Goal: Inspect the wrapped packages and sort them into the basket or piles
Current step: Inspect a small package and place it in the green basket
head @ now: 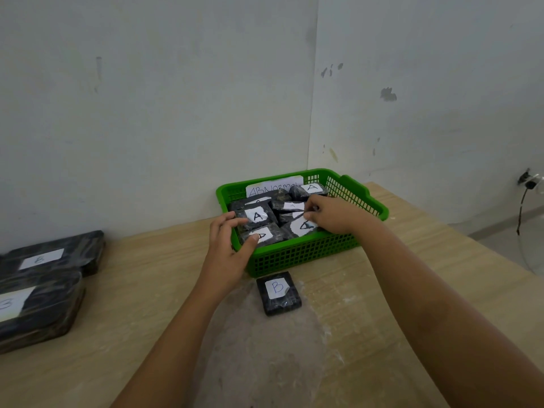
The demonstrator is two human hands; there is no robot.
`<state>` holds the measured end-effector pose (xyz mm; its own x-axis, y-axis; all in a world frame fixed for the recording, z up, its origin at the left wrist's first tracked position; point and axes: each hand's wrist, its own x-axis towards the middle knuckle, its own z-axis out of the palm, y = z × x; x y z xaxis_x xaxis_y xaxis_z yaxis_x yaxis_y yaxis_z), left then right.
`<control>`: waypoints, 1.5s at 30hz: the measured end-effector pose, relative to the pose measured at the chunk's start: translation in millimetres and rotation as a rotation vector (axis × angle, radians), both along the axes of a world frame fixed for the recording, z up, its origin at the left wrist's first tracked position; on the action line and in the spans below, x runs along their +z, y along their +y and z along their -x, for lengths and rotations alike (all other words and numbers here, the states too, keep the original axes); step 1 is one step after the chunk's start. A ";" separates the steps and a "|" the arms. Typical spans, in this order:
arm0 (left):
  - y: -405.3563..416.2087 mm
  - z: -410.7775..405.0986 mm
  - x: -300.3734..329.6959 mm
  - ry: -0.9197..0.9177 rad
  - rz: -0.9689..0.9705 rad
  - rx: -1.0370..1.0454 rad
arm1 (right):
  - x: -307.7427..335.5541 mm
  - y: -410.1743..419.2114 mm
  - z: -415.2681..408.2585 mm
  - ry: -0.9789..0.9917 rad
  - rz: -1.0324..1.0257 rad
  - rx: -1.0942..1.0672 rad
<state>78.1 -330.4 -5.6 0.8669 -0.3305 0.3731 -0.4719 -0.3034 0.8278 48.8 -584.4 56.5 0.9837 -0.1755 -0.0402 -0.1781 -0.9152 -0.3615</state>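
Pinching "A" package [297, 214] — right hand [332, 216]; left hand [228, 251] spread; green basket [303, 254] labelled "ABNormal".

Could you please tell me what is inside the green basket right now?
The basket holds several dark wrapped packages with white labels, most reading A, and a paper sign at the back. Both hands, left and right, reach in. Anything underneath is hidden.

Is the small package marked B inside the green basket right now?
No, the B package lies on the table just in front of the green basket, outside its near wall.
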 end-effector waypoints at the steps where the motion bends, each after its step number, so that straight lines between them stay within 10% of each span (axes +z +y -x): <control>1: -0.1 -0.2 -0.1 0.002 -0.001 -0.001 | -0.9 -1.1 1.1 -0.019 -0.022 -0.006; 16: 0.3 -3.3 -4.2 0.001 0.017 -0.007 | 12.0 -5.1 1.4 0.143 0.003 -0.153; 29: -1.1 -6.1 -8.3 -0.011 0.016 -0.008 | 3.4 -9.6 -9.4 0.011 -0.377 -0.197; 45: -0.1 -4.7 -7.3 -0.020 -0.008 -0.006 | 4.2 5.2 -10.7 0.143 0.080 -0.200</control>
